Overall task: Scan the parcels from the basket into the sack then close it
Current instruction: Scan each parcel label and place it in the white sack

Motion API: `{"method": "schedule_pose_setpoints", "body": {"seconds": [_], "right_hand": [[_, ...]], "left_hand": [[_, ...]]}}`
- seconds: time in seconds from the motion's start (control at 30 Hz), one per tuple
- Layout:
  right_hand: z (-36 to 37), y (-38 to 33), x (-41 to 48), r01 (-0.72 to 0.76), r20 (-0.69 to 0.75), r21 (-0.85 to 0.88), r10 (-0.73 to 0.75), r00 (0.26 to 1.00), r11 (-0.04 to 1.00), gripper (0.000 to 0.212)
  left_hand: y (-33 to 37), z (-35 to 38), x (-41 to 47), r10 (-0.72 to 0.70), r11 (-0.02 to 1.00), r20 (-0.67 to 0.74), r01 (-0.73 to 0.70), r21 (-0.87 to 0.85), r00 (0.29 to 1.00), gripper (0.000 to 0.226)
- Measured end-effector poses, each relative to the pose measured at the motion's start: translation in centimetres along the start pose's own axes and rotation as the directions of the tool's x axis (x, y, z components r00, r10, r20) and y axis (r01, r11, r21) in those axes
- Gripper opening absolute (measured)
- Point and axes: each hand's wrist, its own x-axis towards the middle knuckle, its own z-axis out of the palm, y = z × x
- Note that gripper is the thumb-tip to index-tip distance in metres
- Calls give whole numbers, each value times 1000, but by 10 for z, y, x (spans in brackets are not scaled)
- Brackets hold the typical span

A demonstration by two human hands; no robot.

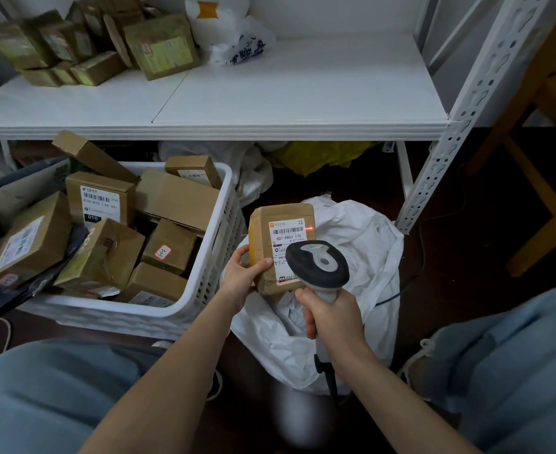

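Note:
My left hand (242, 273) grips a small brown cardboard parcel (270, 224) by its lower left corner, label facing up, above the open white sack (365, 257). My right hand (330, 314) holds a grey and black barcode scanner (317, 262) by its handle, its head just below the label. A red scan line glows at the right end of the parcel's barcode. To the left, the white plastic basket (214, 273) holds several more brown parcels (101, 198) and dark mailer bags.
A white metal shelf (270, 93) spans the view above, with several boxes (158, 47) and a white bag at its back left. Bags lie under the shelf. A wooden chair (538, 191) stands at the right. My knees frame the bottom corners.

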Motion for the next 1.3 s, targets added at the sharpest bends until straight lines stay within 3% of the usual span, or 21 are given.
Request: {"method": "schedule_pose_setpoints", "body": {"seconds": [0.47, 0.63, 0.73, 0.97, 1.07, 1.17, 1.3], "right_hand": [[0, 2, 8, -11, 9, 11, 11, 1000, 1000, 29], [-4, -5, 37, -56, -1, 74, 56, 998, 996, 15], [-10, -16, 76, -97, -64, 125, 106, 992, 987, 10], [-25, -24, 167, -156, -154, 159, 180, 972, 975, 16], [-31, -13, 192, -204, -185, 88, 217, 958, 975, 25], [-32, -4, 204, -223, -180, 82, 235, 955, 971, 29], [-27, 0, 207, -223, -140, 140, 243, 960, 965, 19]], "left_hand": [[0, 1, 2, -8, 999, 10, 8, 44, 1000, 60], [-1, 8, 12, -45, 988, -3, 45, 146, 999, 71], [1, 27, 27, -89, 964, -25, 92, 250, 996, 65], [-24, 97, 86, -199, 869, 4, 174, 462, 980, 76], [-44, 121, 105, -192, 780, 14, 144, 609, 981, 68], [-55, 131, 117, -191, 657, -18, 141, 741, 981, 43], [-54, 126, 123, -106, 591, -20, 79, 803, 994, 37]]}}
